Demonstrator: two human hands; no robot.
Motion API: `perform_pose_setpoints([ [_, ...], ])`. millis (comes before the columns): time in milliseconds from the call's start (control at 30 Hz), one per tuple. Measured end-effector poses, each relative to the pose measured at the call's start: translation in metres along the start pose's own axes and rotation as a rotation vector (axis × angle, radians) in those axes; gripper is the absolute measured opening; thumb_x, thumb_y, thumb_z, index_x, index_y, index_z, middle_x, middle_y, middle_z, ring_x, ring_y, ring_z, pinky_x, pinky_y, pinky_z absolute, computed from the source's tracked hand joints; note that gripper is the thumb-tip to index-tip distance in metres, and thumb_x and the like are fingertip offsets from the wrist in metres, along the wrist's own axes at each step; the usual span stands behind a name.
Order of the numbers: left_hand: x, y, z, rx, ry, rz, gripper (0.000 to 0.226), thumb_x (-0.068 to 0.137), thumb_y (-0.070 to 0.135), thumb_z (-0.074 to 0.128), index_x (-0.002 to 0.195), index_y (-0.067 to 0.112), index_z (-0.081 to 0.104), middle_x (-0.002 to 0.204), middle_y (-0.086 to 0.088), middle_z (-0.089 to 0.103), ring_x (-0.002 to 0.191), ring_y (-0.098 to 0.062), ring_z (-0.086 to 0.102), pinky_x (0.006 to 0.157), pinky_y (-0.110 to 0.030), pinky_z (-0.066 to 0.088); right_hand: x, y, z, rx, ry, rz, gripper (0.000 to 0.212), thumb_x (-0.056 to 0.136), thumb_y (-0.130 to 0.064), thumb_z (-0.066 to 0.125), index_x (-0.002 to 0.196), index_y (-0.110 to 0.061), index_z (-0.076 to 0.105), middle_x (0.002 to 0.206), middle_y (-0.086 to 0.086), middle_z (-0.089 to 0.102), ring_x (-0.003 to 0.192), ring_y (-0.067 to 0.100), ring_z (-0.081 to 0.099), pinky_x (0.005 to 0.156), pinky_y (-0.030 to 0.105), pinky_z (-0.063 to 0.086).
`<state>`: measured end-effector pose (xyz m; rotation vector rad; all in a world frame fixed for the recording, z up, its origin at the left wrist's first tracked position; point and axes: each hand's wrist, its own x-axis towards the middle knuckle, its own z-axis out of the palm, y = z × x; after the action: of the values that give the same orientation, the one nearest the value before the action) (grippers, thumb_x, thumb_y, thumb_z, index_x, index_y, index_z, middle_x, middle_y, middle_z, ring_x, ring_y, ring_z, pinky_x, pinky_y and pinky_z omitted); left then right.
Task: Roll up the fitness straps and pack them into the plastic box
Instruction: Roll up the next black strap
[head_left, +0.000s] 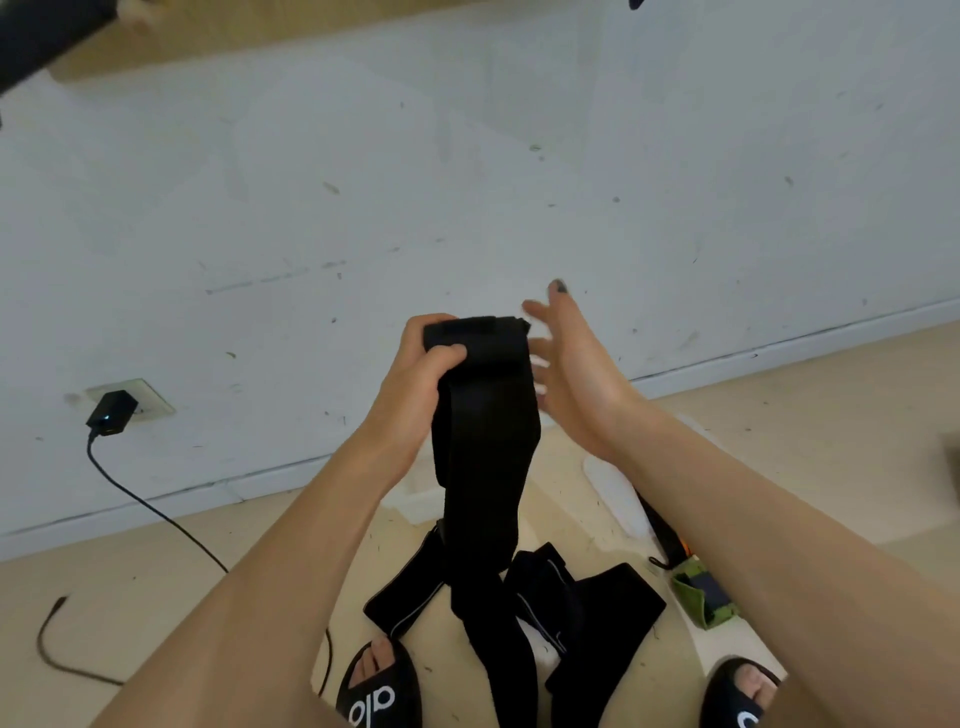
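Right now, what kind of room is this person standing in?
Probably a plain, scuffed indoor room. There is a marked white wall, a beige floor with bits of debris, and a charger plugged into a wall socket.

A black charger (111, 413) sits plugged into a wall socket (150, 402) — its cable (156, 512) trails down across the beige floor (805, 415). Two black slides (376, 688) show at the bottom edge — a green pouch (701, 597) lies right.
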<state>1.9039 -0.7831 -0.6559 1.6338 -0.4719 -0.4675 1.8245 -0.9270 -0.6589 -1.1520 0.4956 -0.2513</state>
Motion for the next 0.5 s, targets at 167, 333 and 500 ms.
perform_pose_setpoints([
  [167, -0.011, -0.004, 0.025, -0.048, -0.082, -0.06, 0.013, 0.105, 0.015, 0.047, 0.118, 0.017, 0.047, 0.11, -0.005, 0.065, 0.099, -0.018, 0.067, 0.078, -0.025, 0.056, 0.002, 0.001, 0.012, -0.024, 0.167, -0.025, 0.044, 0.103, -0.06, 0.043, 0.121, -0.027, 0.064, 0.121, 0.004, 0.071, 0.107, 0.025, 0.071, 0.103, 0.049, 0.053],
  [333, -0.015, -0.008, 0.03, -0.04, -0.109, -0.065, 0.016, 0.106, 0.026, 0.05, 0.122, 0.025, 0.048, 0.116, -0.002, 0.066, 0.095, -0.006, 0.071, 0.076, -0.021, 0.056, -0.005, 0.0, 0.003, 0.008, 0.09, 0.004, 0.046, 0.105, -0.06, 0.04, 0.13, -0.026, 0.059, 0.125, 0.006, 0.069, 0.111, 0.027, 0.07, 0.104, 0.05, 0.053],
  [500, -0.005, -0.002, 0.024, -0.069, -0.01, -0.016, 0.015, 0.104, 0.024, 0.054, 0.119, 0.021, 0.054, 0.112, -0.001, 0.067, 0.099, -0.009, 0.069, 0.077, -0.022, 0.054, -0.003, -0.005, 0.001, 0.023, 0.111, -0.052, 0.047, 0.106, -0.061, 0.034, 0.126, -0.025, 0.058, 0.125, 0.01, 0.066, 0.104, 0.017, 0.066, 0.094, 0.035, 0.052],
])
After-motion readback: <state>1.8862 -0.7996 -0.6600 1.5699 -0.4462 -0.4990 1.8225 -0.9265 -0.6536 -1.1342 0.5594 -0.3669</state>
